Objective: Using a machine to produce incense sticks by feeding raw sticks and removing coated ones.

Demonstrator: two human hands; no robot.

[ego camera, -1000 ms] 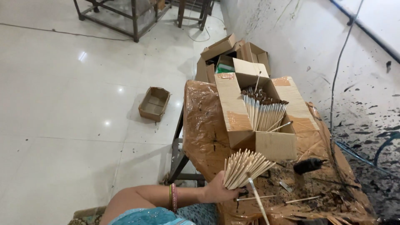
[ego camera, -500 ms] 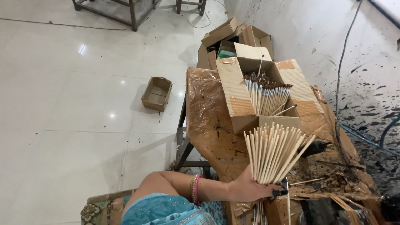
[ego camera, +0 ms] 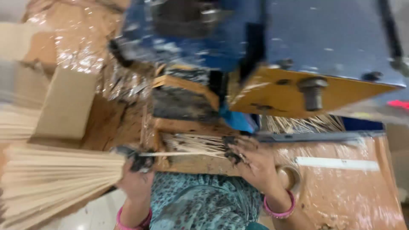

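A: Where is the bundle of thin pale sticks (ego camera: 55, 181)?
B: It fans out to the left past the bench's near edge, its narrow end gripped in the left hand (ego camera: 135, 179), which is closed around it. The fingertips are smeared black.

A: And the right hand (ego camera: 251, 164)?
B: It lies on the wooden tray (ego camera: 187, 164) at the near edge of the bench (ego camera: 341, 191), fingers spread loosely and blackened too. They touch a flat row of sticks (ego camera: 194, 142) lying in that tray. I cannot tell whether it pinches any of them; the view is blurred.

A: What lies around them?
B: A blue machine (ego camera: 298, 38) with a yellow plate (ego camera: 306, 96) and a bolt (ego camera: 312, 91) stands just behind the tray. More sticks (ego camera: 304, 124) show under the plate. A cardboard flap (ego camera: 66, 104) sits toward the bench's left edge. Pink bangles (ego camera: 279, 208) circle the right wrist, and a patterned teal garment (ego camera: 204, 202) shows between the arms.
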